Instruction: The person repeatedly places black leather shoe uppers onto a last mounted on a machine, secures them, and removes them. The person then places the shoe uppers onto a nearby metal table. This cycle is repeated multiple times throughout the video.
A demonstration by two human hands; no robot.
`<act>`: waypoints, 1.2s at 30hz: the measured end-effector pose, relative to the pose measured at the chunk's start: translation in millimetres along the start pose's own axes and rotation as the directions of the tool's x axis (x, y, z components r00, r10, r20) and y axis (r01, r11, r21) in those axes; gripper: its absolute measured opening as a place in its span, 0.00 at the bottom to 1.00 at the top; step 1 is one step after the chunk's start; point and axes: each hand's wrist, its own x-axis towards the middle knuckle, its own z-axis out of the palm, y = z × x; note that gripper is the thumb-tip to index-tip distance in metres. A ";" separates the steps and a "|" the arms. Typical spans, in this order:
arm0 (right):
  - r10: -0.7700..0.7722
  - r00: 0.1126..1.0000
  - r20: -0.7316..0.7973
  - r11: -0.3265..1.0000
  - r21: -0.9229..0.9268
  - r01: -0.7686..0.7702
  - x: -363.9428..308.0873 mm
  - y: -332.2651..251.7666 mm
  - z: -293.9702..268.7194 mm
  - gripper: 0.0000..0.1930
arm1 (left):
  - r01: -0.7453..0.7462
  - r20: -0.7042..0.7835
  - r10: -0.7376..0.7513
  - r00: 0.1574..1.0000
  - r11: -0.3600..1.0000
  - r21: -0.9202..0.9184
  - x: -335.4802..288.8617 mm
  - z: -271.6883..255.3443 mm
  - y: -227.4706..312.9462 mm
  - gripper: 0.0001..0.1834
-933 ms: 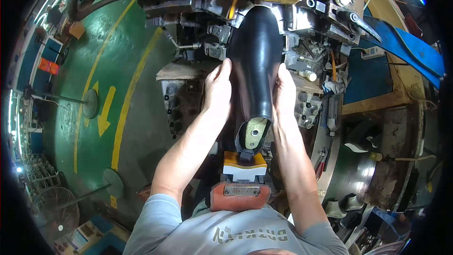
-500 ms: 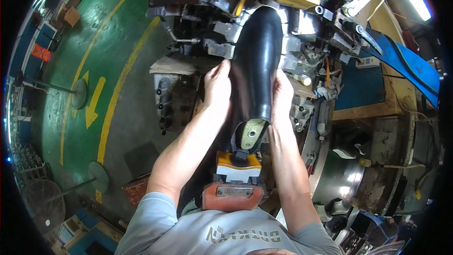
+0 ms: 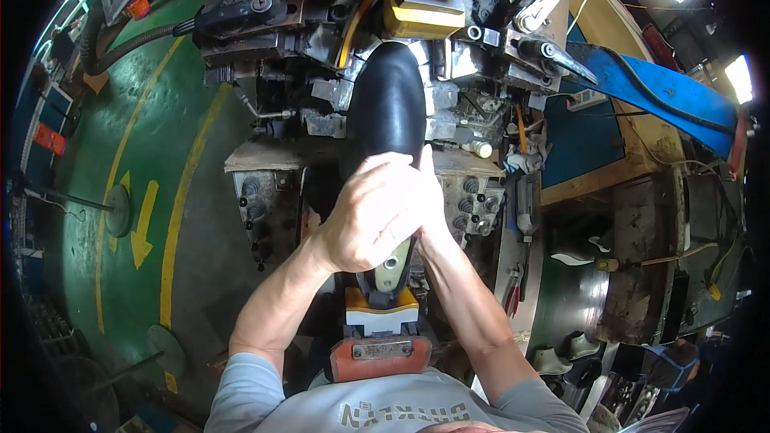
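Note:
A black leather shoe upper (image 3: pixel 388 104) is pulled over a pale green shoe last (image 3: pixel 391 273). Its toe points away from me, among the metal jaws of a machine (image 3: pixel 329 95). My left hand (image 3: pixel 370 212) lies closed across the top of the upper, hiding its middle part. Along the right side, my right hand (image 3: pixel 430 200) grips the upper, its fingers partly hidden by the left hand. The heel end of the last is near me, just beyond an orange-and-white support block (image 3: pixel 382 314).
A yellow block (image 3: pixel 423 18) hangs over the toe. Knob panels (image 3: pixel 255 208) flank the machine. On the right are a blue arm (image 3: pixel 658 92), pliers (image 3: pixel 513 293) and light-coloured shoes (image 3: pixel 553 359). Stand bases (image 3: pixel 119 210) rest on the green floor at left.
My left hand has moved from the upper's left side onto its top. My right hand has shifted nearer the left one. The whole view has shifted.

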 end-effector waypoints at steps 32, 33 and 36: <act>0.028 0.998 0.054 0.934 0.354 -0.045 -26.2 50.7 -9.8 0.24 | 0.304 -0.186 -0.922 0.340 0.295 -0.906 -109.3 58.7 -34.3 0.22; 0.030 0.999 0.013 0.951 0.308 -0.033 -28.6 47.2 -7.4 0.23 | 0.263 -0.149 -0.937 0.316 0.237 -0.935 -112.9 57.8 -37.1 0.21; -0.079 0.993 -0.089 0.997 -0.007 0.078 -42.1 47.2 -21.2 0.19 | 0.397 -0.331 -0.873 0.358 0.463 -0.792 -130.0 56.9 -38.9 0.17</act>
